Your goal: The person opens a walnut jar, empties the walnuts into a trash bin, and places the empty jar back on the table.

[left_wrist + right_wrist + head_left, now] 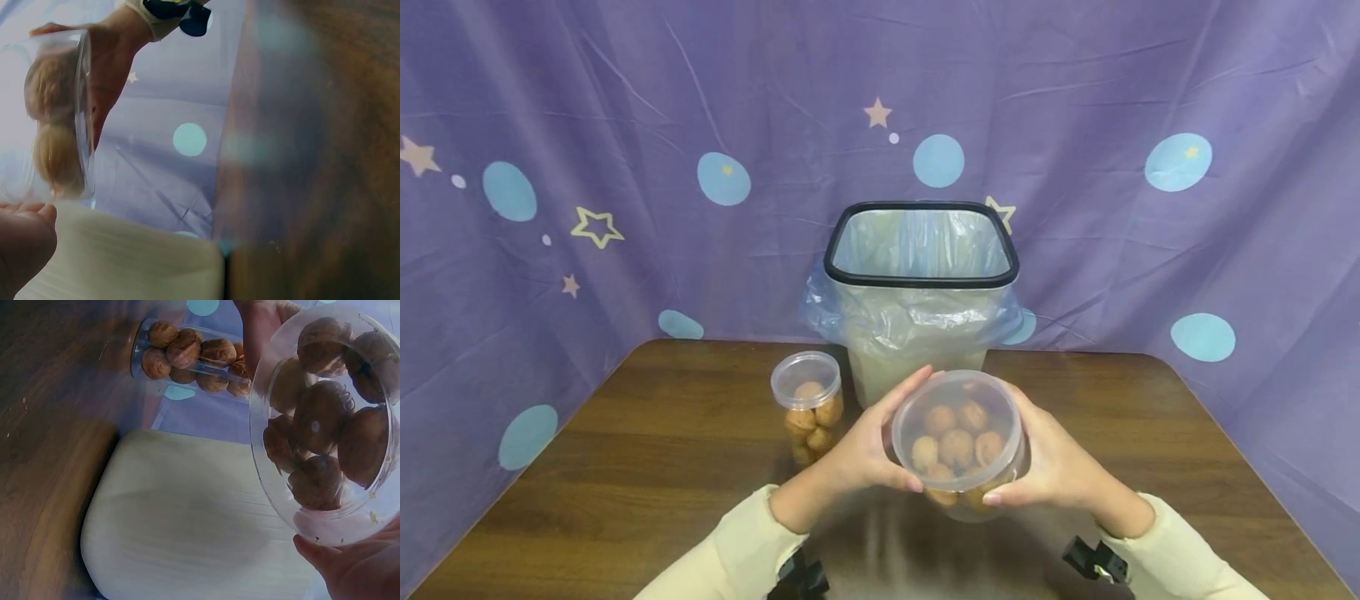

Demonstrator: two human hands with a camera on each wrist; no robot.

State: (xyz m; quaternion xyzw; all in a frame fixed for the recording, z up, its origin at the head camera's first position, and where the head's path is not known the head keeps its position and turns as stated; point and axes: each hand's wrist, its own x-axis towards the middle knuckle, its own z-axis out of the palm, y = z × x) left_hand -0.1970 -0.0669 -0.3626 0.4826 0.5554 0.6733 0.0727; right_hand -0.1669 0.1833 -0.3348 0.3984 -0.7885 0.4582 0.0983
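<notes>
1. Head view: both hands hold a clear lidded tub of walnuts (958,442) above the near middle of the brown wooden table (625,467), tilted so that its lid faces up toward the camera. The left hand (868,446) curls round the tub's left side, thumb at the lower edge and fingers up along the rim; the right hand (1052,467) clasps the right side, its thumb across the lower front. Just behind the tub stands a cream waste bin (917,333) with a black rim and a clear plastic liner folded over its top. A second tub of walnuts (808,408) stands upright on the table to the left of the bin, just beyond the left hand and apart from it. Purple cloth with stars and blue dots (625,125) hangs behind the table

2. Left wrist view: the held tub shows edge-on at the upper left, blurred, with pale walnuts (53,131) inside. A fingertip of the left hand (22,234) sits at the lower left, and the right hand lies against the tub's far side. The bin's cream wall fills the bottom

3. Right wrist view: the tub's lid faces the camera, the brown walnuts packed close behind it. The right hand's fingertips (353,565) press its lower edge. The second tub lies beyond, close by the cream bin wall
</notes>
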